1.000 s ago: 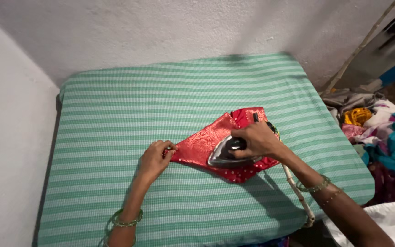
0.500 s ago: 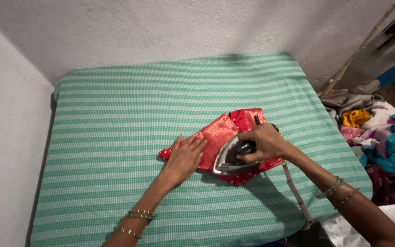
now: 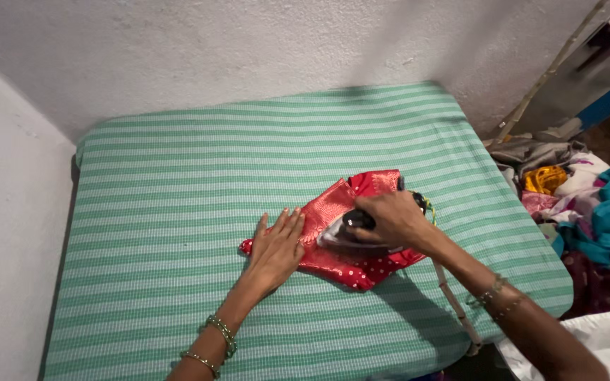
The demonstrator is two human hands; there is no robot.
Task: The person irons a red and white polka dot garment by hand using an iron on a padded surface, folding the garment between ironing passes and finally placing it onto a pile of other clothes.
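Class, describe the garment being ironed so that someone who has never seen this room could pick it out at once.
Find the green and white striped padded table set in the corner of the white walls. Right of its middle lies a small shiny red cloth piece, pinned flat by the left hand while the right hand grips a dark iron. It alone lies on the stripes; other clothes are heaped on the floor.

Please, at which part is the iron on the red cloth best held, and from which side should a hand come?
Probably by the dark top handle of the iron, coming from above and the right, as the right hand does. Its flat sole lies on the red cloth, so only the handle is free.
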